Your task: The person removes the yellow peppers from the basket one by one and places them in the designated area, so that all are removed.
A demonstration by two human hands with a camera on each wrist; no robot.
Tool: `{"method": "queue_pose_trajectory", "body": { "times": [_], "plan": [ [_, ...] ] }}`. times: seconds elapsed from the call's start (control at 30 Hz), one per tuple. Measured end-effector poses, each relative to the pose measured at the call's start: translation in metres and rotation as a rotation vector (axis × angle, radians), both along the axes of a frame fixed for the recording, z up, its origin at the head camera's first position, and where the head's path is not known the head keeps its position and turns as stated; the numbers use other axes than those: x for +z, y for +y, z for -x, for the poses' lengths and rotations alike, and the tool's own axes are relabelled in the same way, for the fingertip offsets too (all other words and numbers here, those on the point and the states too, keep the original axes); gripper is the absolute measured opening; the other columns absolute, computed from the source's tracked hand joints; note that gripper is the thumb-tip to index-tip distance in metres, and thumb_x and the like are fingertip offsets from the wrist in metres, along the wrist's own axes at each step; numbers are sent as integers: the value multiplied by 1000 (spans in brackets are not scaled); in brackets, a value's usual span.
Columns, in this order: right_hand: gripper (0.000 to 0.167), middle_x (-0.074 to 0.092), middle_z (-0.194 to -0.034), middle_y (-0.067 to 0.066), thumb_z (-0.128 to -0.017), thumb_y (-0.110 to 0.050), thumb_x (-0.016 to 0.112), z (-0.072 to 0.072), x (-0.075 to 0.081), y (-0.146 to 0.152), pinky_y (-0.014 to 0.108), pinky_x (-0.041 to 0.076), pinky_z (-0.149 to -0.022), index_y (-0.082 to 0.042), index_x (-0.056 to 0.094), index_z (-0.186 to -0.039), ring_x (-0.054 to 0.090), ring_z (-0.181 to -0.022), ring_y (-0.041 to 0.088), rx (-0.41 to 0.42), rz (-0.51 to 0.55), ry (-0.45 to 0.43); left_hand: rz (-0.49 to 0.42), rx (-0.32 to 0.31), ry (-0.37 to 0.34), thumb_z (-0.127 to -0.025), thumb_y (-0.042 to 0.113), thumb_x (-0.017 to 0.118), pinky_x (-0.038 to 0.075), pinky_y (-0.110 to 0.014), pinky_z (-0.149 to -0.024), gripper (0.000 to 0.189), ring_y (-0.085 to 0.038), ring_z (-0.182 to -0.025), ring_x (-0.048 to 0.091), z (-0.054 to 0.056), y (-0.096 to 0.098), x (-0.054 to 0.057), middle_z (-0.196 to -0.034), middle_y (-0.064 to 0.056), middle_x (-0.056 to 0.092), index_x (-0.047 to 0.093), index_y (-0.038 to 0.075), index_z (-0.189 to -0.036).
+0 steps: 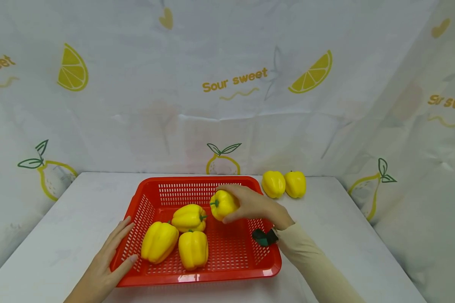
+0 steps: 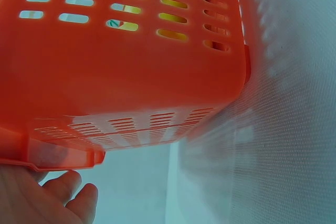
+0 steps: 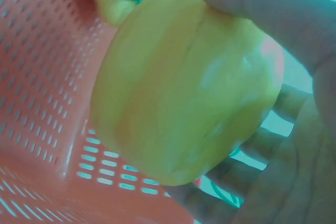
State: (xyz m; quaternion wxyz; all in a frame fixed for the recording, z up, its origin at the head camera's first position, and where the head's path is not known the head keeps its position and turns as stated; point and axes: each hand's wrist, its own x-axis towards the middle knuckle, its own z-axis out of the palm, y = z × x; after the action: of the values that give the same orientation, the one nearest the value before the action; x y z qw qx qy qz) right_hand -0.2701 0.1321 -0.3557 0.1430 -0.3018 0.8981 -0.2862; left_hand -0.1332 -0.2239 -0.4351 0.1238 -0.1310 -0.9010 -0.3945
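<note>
My right hand [image 1: 255, 203] holds a yellow bell pepper [image 1: 223, 206] over the right back part of a red plastic basket [image 1: 197, 277]. In the right wrist view the thumb lies over one side of that pepper, with the fingers round the other. Inside the basket lie three more yellow bell peppers: a left pepper [image 1: 160, 242], a back pepper [image 1: 188, 218] and a front pepper [image 1: 193, 250]. My left hand [image 1: 105, 261] rests at the basket's left rim, fingers loosely extended along it. The left wrist view shows the basket's slotted outer wall [image 2: 121, 72] beside that hand.
Two more yellow bell peppers stand side by side behind the basket's right corner, a nearer one [image 1: 274, 184] and a right one [image 1: 295, 184]. A white-covered table [image 1: 349, 244] carries everything. Behind it hangs a lemon-print cloth [image 1: 136, 105]. A dark green strap [image 1: 264, 237] shows at my right wrist.
</note>
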Motion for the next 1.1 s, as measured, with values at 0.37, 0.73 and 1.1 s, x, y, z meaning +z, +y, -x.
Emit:
{"method": "queue_pose_trajectory", "body": {
  "times": [0.37,0.73,1.1],
  "plan": [
    [85,48,-145,3,-79,-34,83,-10,9,18,50,43,-107,-19,40,-150,46,-125,24,-119,101,-5,-11,-13,35,-91,14,68,15,6,-95,70,21,-138,12,2,-2,-4,-161,0,27,36,20,-153],
    [85,48,-146,5,-79,-35,83,-16,9,37,50,45,-105,-19,39,-150,50,-124,25,-170,209,60,-6,-8,31,-92,15,68,14,6,-95,70,22,-137,12,2,-2,-4,-162,-3,28,35,20,-153],
    [83,51,-139,7,-80,-34,83,-25,8,58,46,49,-96,-21,39,-149,53,-115,29,-266,308,116,5,10,7,-93,18,67,13,6,-93,69,24,-136,10,1,-2,-3,-162,-4,27,34,21,-154]
  ]
}}
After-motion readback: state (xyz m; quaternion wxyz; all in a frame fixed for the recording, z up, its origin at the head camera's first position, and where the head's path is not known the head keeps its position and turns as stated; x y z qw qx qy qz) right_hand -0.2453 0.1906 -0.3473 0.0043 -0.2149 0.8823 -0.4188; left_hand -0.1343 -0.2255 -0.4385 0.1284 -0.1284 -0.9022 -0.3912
